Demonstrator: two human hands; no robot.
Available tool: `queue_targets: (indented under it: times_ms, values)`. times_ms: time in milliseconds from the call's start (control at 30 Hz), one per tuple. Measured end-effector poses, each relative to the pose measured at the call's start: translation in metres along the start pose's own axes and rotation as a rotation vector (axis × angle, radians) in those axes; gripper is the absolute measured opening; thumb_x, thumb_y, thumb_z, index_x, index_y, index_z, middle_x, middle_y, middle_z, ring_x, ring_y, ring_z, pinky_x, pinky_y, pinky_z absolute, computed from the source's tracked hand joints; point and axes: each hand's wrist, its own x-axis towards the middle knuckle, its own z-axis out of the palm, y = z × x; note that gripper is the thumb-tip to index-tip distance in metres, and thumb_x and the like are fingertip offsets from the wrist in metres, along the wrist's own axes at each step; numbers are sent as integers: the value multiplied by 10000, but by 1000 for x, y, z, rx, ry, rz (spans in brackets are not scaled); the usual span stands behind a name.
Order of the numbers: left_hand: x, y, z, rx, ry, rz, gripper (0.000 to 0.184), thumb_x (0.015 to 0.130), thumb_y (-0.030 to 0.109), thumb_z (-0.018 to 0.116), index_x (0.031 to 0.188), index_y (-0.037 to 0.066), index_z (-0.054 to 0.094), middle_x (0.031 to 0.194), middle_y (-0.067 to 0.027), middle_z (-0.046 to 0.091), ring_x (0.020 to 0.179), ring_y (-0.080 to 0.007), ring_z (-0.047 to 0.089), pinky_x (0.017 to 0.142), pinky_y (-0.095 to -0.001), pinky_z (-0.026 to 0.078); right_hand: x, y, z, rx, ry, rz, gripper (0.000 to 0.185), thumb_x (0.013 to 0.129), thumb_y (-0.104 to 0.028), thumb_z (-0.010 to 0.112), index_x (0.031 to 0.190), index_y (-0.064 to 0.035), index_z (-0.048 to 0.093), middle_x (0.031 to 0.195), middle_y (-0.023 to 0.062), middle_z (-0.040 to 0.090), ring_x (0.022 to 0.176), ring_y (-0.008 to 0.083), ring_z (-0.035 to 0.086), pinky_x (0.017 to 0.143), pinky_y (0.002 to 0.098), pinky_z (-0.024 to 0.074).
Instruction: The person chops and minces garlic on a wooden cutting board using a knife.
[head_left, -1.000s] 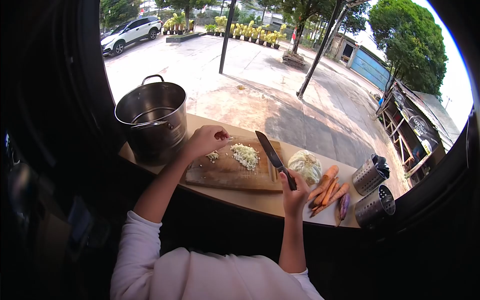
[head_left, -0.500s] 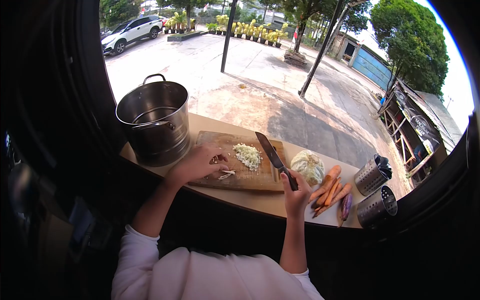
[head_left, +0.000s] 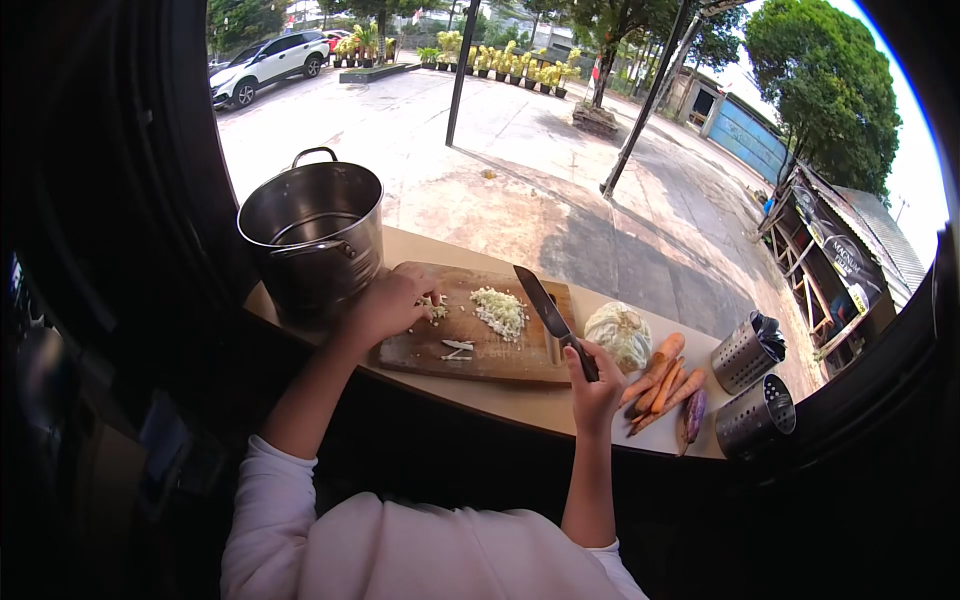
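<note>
Beyond the left hand [head_left: 385,308], a steel pot [head_left: 312,225] is standing near that forearm, so a wide swing could knock it. The cutting board [head_left: 415,353] is lying beneath the left hand, whose bent fingers are touching chopped bits [head_left: 438,312] (whether they are pinching any, one cannot tell). The right hand [head_left: 597,392] is gripping a knife [head_left: 543,303], blade raised; lowering it carelessly could nick those fingers. Between the hands, a chopped heap [head_left: 500,312] is resting; a brushing sleeve could scatter it.
</note>
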Motion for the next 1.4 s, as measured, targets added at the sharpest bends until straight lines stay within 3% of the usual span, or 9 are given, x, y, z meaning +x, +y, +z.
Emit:
queue_targets:
  times_ms: [300, 600, 700, 833, 1133, 1400]
  values:
    - [4, -14, 16, -34, 145, 82, 117, 847, 176, 735, 914, 94, 684, 967, -96, 641, 1051, -303, 607, 948, -423, 476, -1, 0, 1, 13, -10, 7, 203, 908, -138, 786, 1051, 2, 745, 836, 85, 743, 713, 111, 668, 653, 256, 503]
    - [-4, 3, -5, -278, 209, 50, 155, 874, 194, 725, 948, 69, 670, 965, -113, 686, 983, -292, 638, 871, -410, 507, -1, -2, -1, 18, -28, 31, 203, 909, -132, 786, 1052, 6, 744, 844, 88, 746, 717, 108, 671, 656, 253, 508]
    - [-14, 26, -5, -361, 130, 22, 148, 884, 194, 713, 953, 72, 666, 950, -104, 682, 977, -291, 638, 886, -407, 494, -1, 0, 0, 18, -31, 33, 203, 908, -134, 786, 1052, 4, 744, 845, 87, 747, 718, 108, 671, 659, 254, 510]
    - [-21, 43, 17, -167, 61, 112, 160, 903, 238, 709, 945, 92, 660, 934, -91, 672, 975, -292, 637, 979, -433, 438, 0, -3, -2, 0, -46, 52, 202, 908, -135, 787, 1052, 0, 746, 845, 85, 748, 717, 110, 672, 663, 256, 512]
    - [-37, 48, 20, -149, 152, 182, 390, 822, 396, 810, 1052, 100, 702, 1077, -102, 691, 1132, -301, 626, 1043, -446, 423, -2, -3, 0, 0, -14, 56, 209, 902, -145, 795, 1047, -1, 748, 809, 73, 730, 695, 94, 645, 640, 254, 491]
    - [-35, 45, 26, -174, 109, 154, 329, 847, 333, 789, 1063, 98, 710, 1085, -108, 688, 1102, -319, 633, 1006, -438, 465, -3, -5, 5, 26, -12, 60, 204, 905, -141, 791, 1047, -3, 746, 804, 69, 727, 689, 94, 638, 634, 253, 486]
